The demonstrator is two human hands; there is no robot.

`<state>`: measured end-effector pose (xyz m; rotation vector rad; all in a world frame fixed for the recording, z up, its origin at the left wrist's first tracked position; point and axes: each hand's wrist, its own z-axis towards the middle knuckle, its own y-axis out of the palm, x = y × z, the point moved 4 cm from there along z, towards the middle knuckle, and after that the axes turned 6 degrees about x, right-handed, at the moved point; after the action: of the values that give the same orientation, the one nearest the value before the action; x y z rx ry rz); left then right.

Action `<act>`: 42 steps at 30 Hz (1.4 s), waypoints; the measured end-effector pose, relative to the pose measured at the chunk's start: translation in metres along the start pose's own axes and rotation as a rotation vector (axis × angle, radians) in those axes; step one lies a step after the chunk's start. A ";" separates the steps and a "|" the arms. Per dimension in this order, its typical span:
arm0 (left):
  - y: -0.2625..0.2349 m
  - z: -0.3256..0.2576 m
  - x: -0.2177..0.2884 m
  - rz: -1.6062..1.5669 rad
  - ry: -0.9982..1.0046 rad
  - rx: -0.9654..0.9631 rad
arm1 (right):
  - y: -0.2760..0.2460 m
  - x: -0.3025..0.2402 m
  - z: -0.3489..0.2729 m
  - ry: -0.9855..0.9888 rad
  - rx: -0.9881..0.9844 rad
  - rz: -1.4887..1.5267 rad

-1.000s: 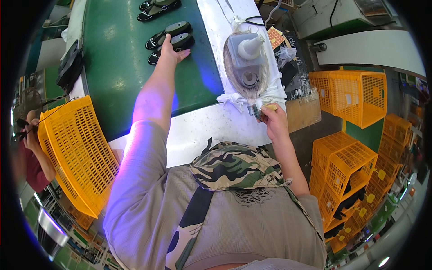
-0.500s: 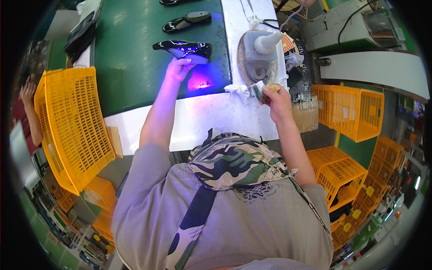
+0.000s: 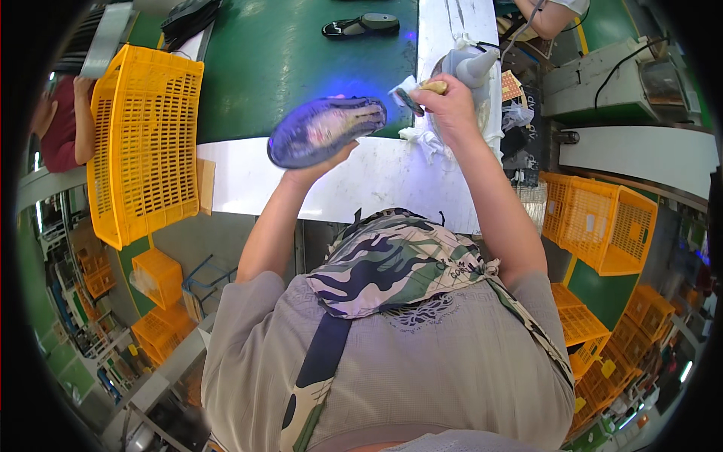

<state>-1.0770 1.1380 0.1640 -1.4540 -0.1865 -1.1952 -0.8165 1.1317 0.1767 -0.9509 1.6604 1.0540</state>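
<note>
My left hand (image 3: 320, 167) grips a shoe (image 3: 320, 129) above the front of the bench, its pale, dark-rimmed underside turned up toward me. Violet light falls on that underside, and the shoe hides most of my fingers. To its right, my right hand (image 3: 450, 105) pinches a small yellowish piece (image 3: 434, 87) with a dark and white, cloth-like end (image 3: 407, 94). This end is close to the shoe's right tip but apart from it. Beside my right hand stands a translucent bottle (image 3: 476, 69) with a conical spout, partly covered by the hand.
Another black shoe (image 3: 361, 25) lies farther up the green belt (image 3: 256, 83). Crumpled white cloth (image 3: 428, 142) rests on the white bench edge (image 3: 248, 173). Yellow crates (image 3: 147, 143) stand left and right. Co-workers' arms show at far left (image 3: 84, 124) and top right (image 3: 546, 16).
My left hand has lifted the shoe off the belt toward me and turned its underside up. My right hand has moved from beside the bottle up and left, still holding its piece.
</note>
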 end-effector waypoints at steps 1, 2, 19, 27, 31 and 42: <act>-0.005 -0.004 0.012 -0.063 0.010 0.047 | 0.007 0.002 0.000 0.011 -0.022 0.007; -0.008 -0.007 0.021 -0.126 0.021 0.093 | 0.013 0.004 0.000 0.022 -0.044 0.013; -0.024 -0.043 0.087 -0.045 0.001 0.276 | 0.059 -0.034 -0.047 0.188 -0.404 0.128; -0.020 -0.065 0.089 0.037 -0.300 -0.050 | 0.074 -0.064 -0.055 -0.150 -0.524 -0.026; -0.018 -0.084 0.086 -0.101 -0.396 -0.120 | 0.082 -0.062 -0.059 -0.296 -0.552 -0.098; -0.011 -0.139 0.090 -0.682 -0.659 0.017 | 0.098 -0.032 -0.100 -0.436 -0.797 -0.241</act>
<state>-1.1185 0.9833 0.2080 -1.7928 -1.2170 -1.1752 -0.9261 1.0749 0.2498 -1.2579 0.7293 1.6512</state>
